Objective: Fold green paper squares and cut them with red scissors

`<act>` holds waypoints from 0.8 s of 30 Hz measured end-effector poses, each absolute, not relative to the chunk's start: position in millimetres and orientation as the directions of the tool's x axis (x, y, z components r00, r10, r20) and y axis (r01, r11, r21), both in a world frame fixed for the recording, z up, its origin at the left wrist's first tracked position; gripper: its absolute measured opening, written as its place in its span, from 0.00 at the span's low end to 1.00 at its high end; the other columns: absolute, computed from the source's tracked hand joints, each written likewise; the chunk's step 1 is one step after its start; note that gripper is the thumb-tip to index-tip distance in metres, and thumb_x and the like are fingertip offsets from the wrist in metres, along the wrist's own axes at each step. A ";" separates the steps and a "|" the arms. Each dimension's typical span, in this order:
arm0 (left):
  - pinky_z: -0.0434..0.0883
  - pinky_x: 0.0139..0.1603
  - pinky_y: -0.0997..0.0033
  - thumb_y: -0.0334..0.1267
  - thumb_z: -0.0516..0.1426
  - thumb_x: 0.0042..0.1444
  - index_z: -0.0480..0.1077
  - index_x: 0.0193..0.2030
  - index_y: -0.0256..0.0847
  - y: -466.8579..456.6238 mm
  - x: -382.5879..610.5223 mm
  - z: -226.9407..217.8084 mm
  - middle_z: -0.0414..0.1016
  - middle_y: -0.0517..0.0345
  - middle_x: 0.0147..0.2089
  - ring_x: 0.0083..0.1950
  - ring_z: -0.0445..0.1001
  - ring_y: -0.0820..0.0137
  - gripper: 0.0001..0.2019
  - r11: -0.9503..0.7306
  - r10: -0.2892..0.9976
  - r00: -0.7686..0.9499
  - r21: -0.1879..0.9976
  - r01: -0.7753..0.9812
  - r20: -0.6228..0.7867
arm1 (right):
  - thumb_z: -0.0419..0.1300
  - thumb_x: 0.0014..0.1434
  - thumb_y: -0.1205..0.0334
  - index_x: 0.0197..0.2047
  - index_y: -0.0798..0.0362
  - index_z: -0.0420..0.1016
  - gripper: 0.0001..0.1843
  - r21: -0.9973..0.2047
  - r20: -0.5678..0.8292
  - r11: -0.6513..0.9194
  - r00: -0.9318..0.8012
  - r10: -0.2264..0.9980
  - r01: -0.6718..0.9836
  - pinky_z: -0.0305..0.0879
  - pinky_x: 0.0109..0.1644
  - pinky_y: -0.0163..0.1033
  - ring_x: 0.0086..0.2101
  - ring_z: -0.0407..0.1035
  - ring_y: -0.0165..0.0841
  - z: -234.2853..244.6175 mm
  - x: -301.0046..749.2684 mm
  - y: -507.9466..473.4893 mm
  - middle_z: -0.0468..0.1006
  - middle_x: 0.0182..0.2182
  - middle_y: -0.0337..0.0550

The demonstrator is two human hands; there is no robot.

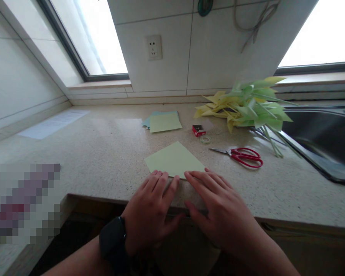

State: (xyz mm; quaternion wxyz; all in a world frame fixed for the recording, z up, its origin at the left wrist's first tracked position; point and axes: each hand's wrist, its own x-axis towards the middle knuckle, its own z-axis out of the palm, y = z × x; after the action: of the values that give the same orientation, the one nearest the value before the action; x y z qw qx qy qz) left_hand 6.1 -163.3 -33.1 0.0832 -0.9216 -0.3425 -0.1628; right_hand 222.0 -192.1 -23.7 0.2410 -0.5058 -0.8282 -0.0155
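A pale green paper sheet (174, 159) lies on the speckled countertop (103, 153), close to its front edge. My left hand (152, 209) lies flat with fingers stretched, its fingertips on the sheet's near edge; a black watch sits on that wrist. Beside it, my right hand (215, 207) is also spread flat, fingers pressing the same near edge. The two hands nearly touch at the fingertips. Neither hand grips anything.
A small stack of green and blue papers (163, 121) lies further back. Red-handled scissors (243, 156), a small red box (198, 130) and a tape ring (205, 139) sit to the right. A heap of folded yellow and green paper shapes (244, 105) borders a sink (324, 138).
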 end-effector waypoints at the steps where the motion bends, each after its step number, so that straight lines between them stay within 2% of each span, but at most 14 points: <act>1: 0.71 0.60 0.37 0.54 0.58 0.60 0.61 0.68 0.28 -163.6 6.7 -33.0 0.70 0.31 0.59 0.60 0.69 0.41 0.37 -0.748 0.610 0.707 -0.036 0.663 0.358 | 0.56 0.66 0.59 0.66 0.57 0.67 0.27 -0.214 0.435 0.486 -0.363 0.824 0.847 0.64 0.65 0.59 0.57 0.67 0.45 -24.5 223.7 -193.1 0.74 0.59 0.50; 4: 0.70 0.61 0.37 0.54 0.58 0.62 0.62 0.68 0.29 -164.2 8.4 -33.3 0.70 0.33 0.60 0.61 0.68 0.42 0.35 -0.738 0.627 0.692 -0.012 0.675 0.359 | 0.55 0.67 0.60 0.66 0.58 0.66 0.26 -0.222 0.432 0.471 -0.347 0.832 0.854 0.66 0.63 0.59 0.58 0.66 0.46 -25.7 226.3 -194.8 0.73 0.60 0.50; 8: 0.69 0.64 0.37 0.53 0.58 0.62 0.63 0.67 0.29 -164.8 10.2 -33.5 0.71 0.35 0.60 0.61 0.68 0.44 0.34 -0.735 0.635 0.680 0.014 0.678 0.367 | 0.56 0.66 0.58 0.65 0.55 0.69 0.26 -0.253 0.349 0.435 -0.337 0.874 0.864 0.64 0.65 0.59 0.59 0.65 0.47 -24.0 223.7 -192.4 0.74 0.60 0.48; 14: 0.69 0.65 0.39 0.47 0.58 0.62 0.65 0.64 0.28 -165.3 14.7 -33.3 0.72 0.36 0.59 0.61 0.69 0.47 0.30 -0.729 0.638 0.659 0.036 0.684 0.398 | 0.55 0.66 0.56 0.63 0.52 0.72 0.23 -0.279 0.323 0.425 -0.332 0.886 0.861 0.61 0.67 0.59 0.58 0.65 0.47 -22.3 219.9 -191.2 0.74 0.59 0.45; 24: 0.74 0.62 0.40 0.42 0.58 0.59 0.65 0.65 0.22 -166.3 19.7 -34.7 0.73 0.30 0.61 0.64 0.71 0.44 0.31 -0.748 0.614 0.661 0.049 0.662 0.432 | 0.55 0.66 0.56 0.64 0.53 0.71 0.25 -0.267 0.291 0.402 -0.324 0.900 0.876 0.60 0.68 0.58 0.56 0.66 0.45 -21.1 218.4 -192.0 0.74 0.58 0.45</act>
State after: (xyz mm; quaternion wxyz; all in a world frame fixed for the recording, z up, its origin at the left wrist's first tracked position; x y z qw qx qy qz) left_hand 19.7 -166.3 -34.7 0.0560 -0.9096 -0.3506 -0.2157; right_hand 218.4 -192.0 -21.1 0.1994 -0.5459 -0.8132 0.0304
